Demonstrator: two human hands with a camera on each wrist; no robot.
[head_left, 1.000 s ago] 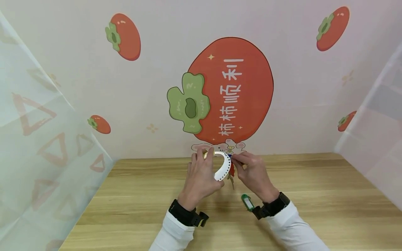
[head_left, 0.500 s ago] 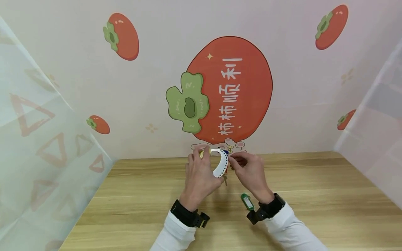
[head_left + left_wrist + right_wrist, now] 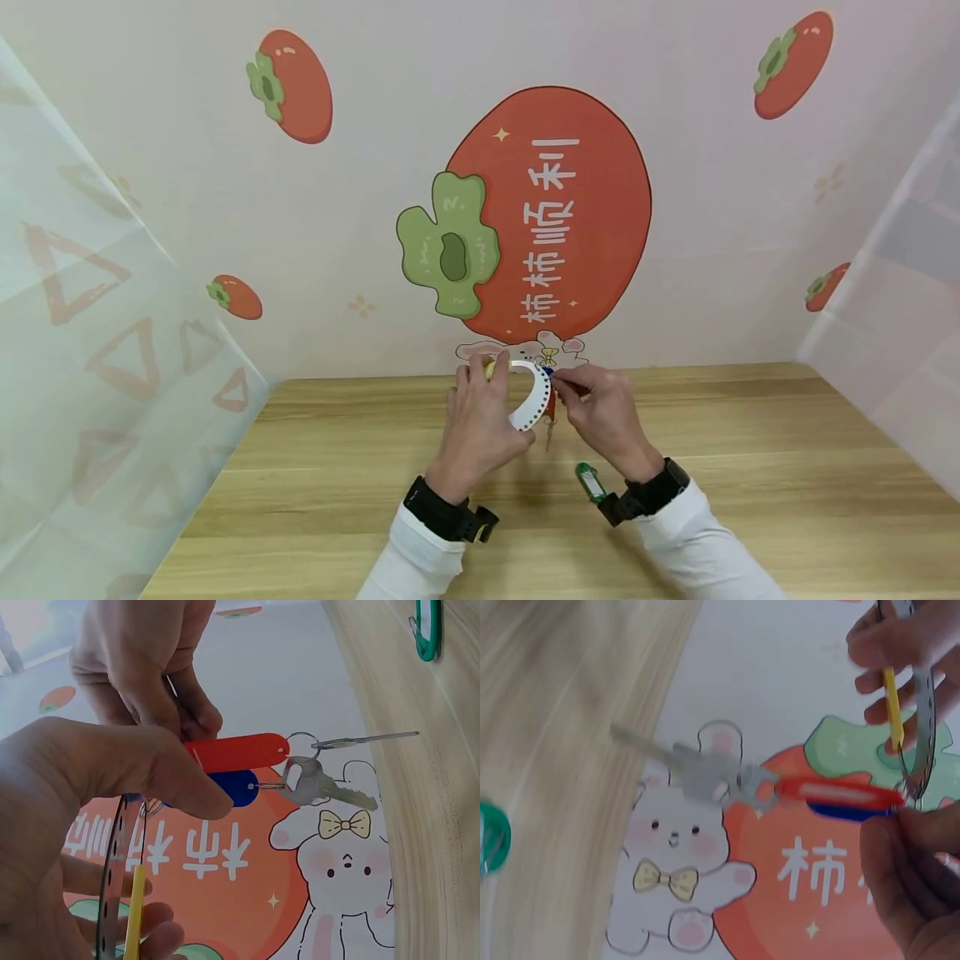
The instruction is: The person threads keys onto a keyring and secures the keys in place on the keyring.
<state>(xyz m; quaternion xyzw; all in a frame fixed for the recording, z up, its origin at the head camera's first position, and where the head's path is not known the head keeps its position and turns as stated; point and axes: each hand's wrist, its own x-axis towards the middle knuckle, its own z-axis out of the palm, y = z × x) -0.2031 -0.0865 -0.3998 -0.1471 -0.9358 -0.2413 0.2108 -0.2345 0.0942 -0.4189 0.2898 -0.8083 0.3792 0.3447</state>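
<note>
My left hand (image 3: 480, 417) grips a white curved band (image 3: 534, 404) with a row of small holes along its edge. A yellow key tag (image 3: 135, 915) hangs from the band by my left fingers. My right hand (image 3: 607, 412) pinches the ring end of a blue key tag (image 3: 844, 811) at the band's right edge. Against it lies a red key tag (image 3: 240, 752), also at the band, in front of the left thumb's tip. From the two tags dangle a broad-headed key (image 3: 322, 789) and a second key (image 3: 367, 741) seen edge-on.
A green key tag (image 3: 591, 482) lies on the wooden table (image 3: 315, 500) below my right wrist. Behind the table stands a backdrop (image 3: 360, 208) printed with persimmons and a rabbit. Each wrist carries a black strap with a camera.
Half a second ago the band and tags shifted slightly left and up; now they are back to the right. My right fingertips have moved back onto the blue tag.
</note>
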